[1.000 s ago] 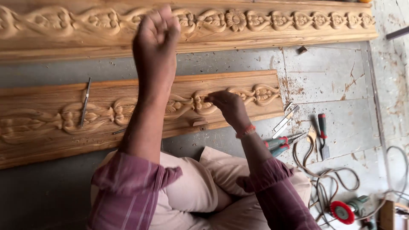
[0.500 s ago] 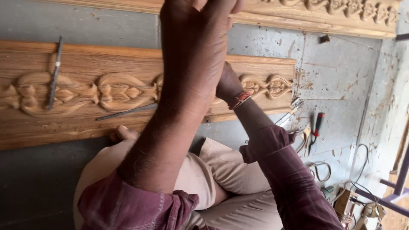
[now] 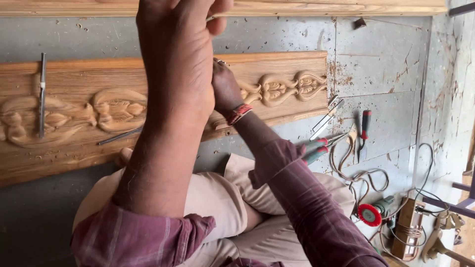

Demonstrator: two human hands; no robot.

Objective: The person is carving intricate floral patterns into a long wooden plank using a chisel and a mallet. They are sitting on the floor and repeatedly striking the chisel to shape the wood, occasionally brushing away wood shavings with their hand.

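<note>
My left hand [image 3: 178,64] is raised close to the camera, fingers curled into a fist; nothing shows clearly in it. Behind it, my right hand [image 3: 225,89], with a ring and a red wrist band, rests on a long carved wooden panel [image 3: 282,89] with leaf and scroll relief. Its fingers are hidden by my left hand, so what they grip is unseen. A long metal chisel [image 3: 42,94] lies on the panel at the left. A thin metal tool [image 3: 118,135] lies along the panel's lower edge.
A second wooden board [image 3: 321,7] runs along the top. On the concrete floor at the right lie red-handled pliers [image 3: 316,148], a flat metal tool [image 3: 324,118], a screwdriver [image 3: 364,126], cables [image 3: 356,173] and a power tool with a red disc [image 3: 370,213].
My left fist has come nearer the camera and now covers most of my right hand. The view has shifted toward the panel's right part.
</note>
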